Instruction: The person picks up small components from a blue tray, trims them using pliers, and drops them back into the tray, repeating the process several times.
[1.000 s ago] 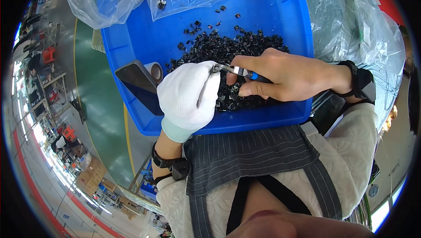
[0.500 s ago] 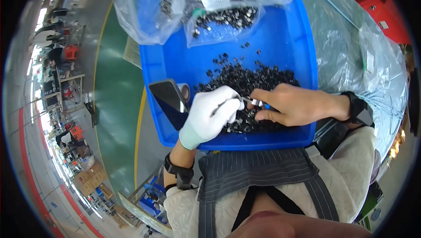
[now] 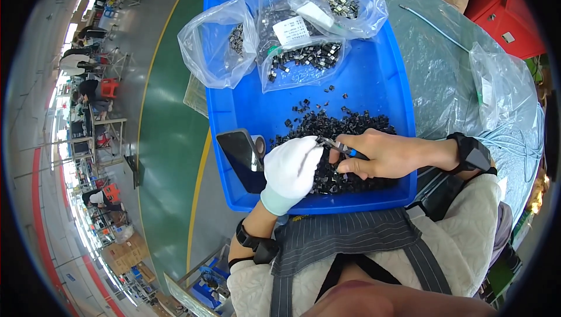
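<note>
My left hand [image 3: 292, 166], in a white glove, is closed in a pinch over the near side of a blue tray [image 3: 377, 77]. What its fingertips hold is too small to make out. My bare right hand [image 3: 380, 152] grips small pliers [image 3: 354, 153] with blue and black handles, their metal jaws meeting the gloved fingertips. Below and around both hands spreads a pile of small black parts [image 3: 356, 123]. A dark phone-like slab [image 3: 241, 156] leans at the tray's left side, a roll [image 3: 260, 144] beside it.
Clear plastic bags of small parts [image 3: 310, 55] lie across the tray's far end, one with a white label [image 3: 290, 29]. Plastic sheeting [image 3: 435, 54] covers the surface to the right, with a coiled cable [image 3: 514, 147]. A red box [image 3: 505, 19] stands far right.
The whole view has shifted, so the tray sits lower and the bags show more fully. My left hand has turned its back up more; the pliers' handles show more in my right hand.
</note>
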Tool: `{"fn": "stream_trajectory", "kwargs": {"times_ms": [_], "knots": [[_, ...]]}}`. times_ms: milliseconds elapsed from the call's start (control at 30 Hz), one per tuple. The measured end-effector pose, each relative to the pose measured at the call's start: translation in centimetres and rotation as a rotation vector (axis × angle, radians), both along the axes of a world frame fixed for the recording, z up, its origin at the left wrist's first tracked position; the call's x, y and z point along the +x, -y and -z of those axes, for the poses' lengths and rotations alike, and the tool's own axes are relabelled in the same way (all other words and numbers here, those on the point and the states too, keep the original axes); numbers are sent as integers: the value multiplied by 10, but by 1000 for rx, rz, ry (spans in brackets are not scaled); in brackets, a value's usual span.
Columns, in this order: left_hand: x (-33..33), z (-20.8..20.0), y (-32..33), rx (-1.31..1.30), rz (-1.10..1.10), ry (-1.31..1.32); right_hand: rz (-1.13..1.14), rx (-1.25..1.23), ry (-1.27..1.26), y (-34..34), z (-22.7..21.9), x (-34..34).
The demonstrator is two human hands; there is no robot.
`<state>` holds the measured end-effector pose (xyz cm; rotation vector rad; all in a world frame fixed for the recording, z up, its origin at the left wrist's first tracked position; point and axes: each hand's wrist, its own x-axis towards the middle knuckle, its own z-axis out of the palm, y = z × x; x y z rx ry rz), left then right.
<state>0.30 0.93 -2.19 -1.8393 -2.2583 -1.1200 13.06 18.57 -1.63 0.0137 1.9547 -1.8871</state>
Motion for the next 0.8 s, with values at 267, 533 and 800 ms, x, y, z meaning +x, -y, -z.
{"fn": "stream_trajectory", "kwargs": {"times_ms": [267, 533, 800], "knots": [[-12, 6, 21, 59, 303, 1757, 75, 348, -142, 0, 2, -1], [2, 10, 11, 154, -111, 452, -19, 15, 5, -3, 4, -3], [5, 8, 10, 71, 15, 439, -37, -5, 50, -7, 0, -1]]}}
